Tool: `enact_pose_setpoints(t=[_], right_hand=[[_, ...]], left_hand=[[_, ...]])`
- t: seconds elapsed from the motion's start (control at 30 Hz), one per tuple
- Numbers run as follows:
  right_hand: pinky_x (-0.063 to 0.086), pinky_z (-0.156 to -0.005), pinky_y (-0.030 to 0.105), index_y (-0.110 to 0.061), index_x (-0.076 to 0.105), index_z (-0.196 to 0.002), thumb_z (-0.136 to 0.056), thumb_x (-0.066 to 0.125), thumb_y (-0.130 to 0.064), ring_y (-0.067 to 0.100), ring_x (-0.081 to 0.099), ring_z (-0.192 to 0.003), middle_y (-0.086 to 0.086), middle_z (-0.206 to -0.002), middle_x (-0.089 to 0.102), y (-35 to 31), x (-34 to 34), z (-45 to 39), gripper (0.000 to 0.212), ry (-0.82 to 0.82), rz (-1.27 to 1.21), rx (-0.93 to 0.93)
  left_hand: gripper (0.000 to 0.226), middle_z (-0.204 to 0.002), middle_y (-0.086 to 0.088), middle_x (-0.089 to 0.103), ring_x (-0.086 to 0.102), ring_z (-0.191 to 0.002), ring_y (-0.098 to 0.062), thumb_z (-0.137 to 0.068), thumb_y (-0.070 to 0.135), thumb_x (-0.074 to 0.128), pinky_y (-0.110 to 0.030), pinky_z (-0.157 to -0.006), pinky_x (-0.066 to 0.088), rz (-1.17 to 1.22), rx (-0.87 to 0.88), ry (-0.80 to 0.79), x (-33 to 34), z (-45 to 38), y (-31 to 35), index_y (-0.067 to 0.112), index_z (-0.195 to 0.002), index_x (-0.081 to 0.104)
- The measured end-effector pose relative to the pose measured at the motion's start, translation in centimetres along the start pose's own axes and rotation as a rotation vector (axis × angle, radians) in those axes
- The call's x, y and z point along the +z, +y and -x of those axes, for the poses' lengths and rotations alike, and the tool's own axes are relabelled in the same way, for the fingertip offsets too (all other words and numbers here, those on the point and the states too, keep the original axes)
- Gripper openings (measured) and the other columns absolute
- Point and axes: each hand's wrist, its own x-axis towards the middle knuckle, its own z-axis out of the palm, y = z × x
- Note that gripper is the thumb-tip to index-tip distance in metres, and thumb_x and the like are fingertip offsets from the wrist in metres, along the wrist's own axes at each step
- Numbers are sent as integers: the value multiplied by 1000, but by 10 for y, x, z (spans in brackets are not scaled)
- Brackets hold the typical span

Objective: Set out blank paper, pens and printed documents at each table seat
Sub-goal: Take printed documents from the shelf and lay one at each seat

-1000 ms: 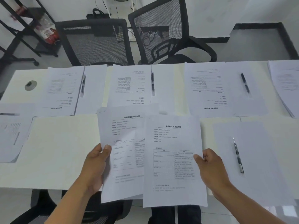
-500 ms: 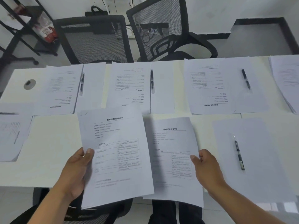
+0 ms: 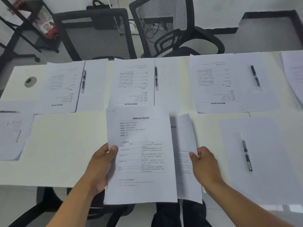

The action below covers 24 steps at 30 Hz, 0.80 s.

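Here the left hand reaches in from below, thumb laid across the front of a printed sheet, fingers curled behind it, pinching its left edge. The right hand pinches the right edge of a second sheet, which lies mostly behind the first. Both sheets are held above the near edge of the white desk, over the person's lap. Across the far side lie three sets, each a printed document beside blank paper with a pen: left pen, middle pen, right pen. To the right on the near side a blank page carries a fourth pen. Further papers lie at the left edge and at the far right. A round grommet sits in the desk at far left. Two black mesh chairs stand behind the desk, one pushed in, the other turned aside.
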Motion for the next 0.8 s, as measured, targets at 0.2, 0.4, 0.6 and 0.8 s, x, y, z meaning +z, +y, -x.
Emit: enact_pose_setpoints(t=[0.2,0.4,0.6,0.8], right_hand=[[35,-58,34,-13,42,-83,-109,57,-26,17,39,-66,2,-76,45,5,3,-7,33,37,53,-22],[43,-61,39,-3,51,-87,-107,59,-28,21,45,-65,5,-73,51,14,9,-17,34,87,158,-38],[43,-60,39,-4,50,-83,-106,61,-28,21,46,-64,8,-73,55,17,9,-22,34,102,195,-58],[44,-60,39,-8,51,-81,-104,63,-31,22,49,-66,9,-75,58,21,7,-25,35,122,231,-66]], left_hand=[[28,-125,-10,81,79,-113,-35,-116,24,51,-53,-100,60,-12,-15,-4,9,-4,-1,19,-132,74],[28,-126,-10,81,78,-116,-36,-116,24,52,-59,-107,57,-3,-23,-6,11,-5,0,19,-131,75],[28,-126,-9,81,78,-117,-34,-117,25,50,-58,-107,58,-12,-27,-8,13,-8,-1,20,-132,74],[27,-123,-8,82,79,-114,-33,-117,24,51,-56,-106,58,-18,-23,-8,17,-8,2,19,-129,75]])
